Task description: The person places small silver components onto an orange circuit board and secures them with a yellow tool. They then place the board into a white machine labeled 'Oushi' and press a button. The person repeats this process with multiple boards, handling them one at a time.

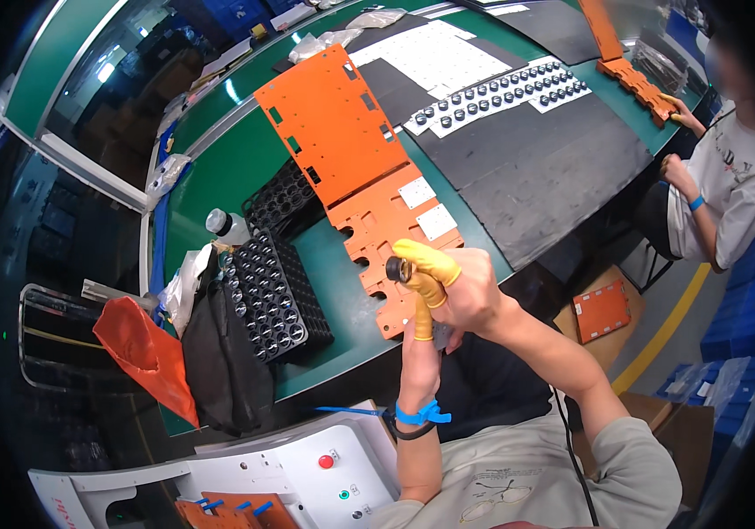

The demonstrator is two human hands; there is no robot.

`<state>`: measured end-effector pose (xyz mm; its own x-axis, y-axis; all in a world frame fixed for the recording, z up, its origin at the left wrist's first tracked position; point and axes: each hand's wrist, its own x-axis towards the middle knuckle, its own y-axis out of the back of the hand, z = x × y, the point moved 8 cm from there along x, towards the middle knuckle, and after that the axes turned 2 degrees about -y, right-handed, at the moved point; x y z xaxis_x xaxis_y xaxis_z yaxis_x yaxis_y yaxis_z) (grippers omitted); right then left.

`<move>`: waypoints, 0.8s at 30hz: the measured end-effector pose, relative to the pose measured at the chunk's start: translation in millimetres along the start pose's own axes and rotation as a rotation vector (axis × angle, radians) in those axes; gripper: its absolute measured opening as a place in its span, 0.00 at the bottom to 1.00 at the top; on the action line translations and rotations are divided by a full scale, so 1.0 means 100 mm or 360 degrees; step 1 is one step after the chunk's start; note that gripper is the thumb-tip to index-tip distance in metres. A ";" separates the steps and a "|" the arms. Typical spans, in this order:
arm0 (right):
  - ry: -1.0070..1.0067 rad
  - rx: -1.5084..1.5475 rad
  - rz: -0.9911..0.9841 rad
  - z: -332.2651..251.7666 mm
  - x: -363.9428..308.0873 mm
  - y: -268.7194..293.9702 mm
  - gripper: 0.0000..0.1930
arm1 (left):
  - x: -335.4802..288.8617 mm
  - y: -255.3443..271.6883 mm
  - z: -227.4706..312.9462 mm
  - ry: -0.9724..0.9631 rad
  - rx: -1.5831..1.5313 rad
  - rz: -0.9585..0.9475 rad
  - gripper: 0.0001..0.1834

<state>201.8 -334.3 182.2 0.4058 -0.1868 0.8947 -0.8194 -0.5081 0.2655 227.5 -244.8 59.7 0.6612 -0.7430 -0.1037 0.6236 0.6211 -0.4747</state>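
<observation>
Yellow finger cots (pixel 433 258), my right hand (pixel 463 289) pinching a small black cylinder (pixel 396 270), near edge of the orange fixture (pixel 369 214), my left hand (pixel 422 348) just below, its grip hidden, cannot tell.

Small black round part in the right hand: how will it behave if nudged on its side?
The small black round part is likely light: yellow-covered fingertips of the right hand hold it. Its circular outline suggests it may roll. No visible squash under the grip, so probably stiff.

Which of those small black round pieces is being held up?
The black piece at the yellow-covered fingertips of the right hand; the similar pieces stand in rows on white sheets.
</observation>
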 end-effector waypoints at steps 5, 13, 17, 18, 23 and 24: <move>0.0108 -0.0014 -0.0082 -0.07 -0.09 0.07 0.25 | -0.01 0.03 -0.02 0.0070 -0.0226 0.0069 0.20; -0.0252 0.0282 -0.0051 -0.11 -0.12 0.04 0.22 | -0.02 0.13 0.19 -0.0292 -0.0412 0.0353 0.20; -0.0459 0.0366 -0.0141 -0.12 -0.10 0.10 0.22 | -0.02 0.17 0.25 -0.0403 -0.0470 0.0225 0.23; -0.0438 0.0355 -0.0108 -0.19 -0.02 0.19 0.22 | -0.04 0.14 0.30 -0.0434 -0.0471 0.0160 0.23; -0.0566 0.0348 -0.0356 -0.15 0.09 0.24 0.17 | -0.12 0.24 0.54 -0.0648 -0.0247 0.0298 0.39; -0.0602 0.0386 -0.0417 -0.14 0.07 0.23 0.18 | -0.14 0.23 0.60 -0.0713 -0.0215 0.0295 0.40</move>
<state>180.3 -335.4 199.4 0.7397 -0.2952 0.6047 -0.5712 -0.7506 0.3322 257.6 -204.6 102.4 0.8884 -0.4247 0.1743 0.4385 0.6729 -0.5958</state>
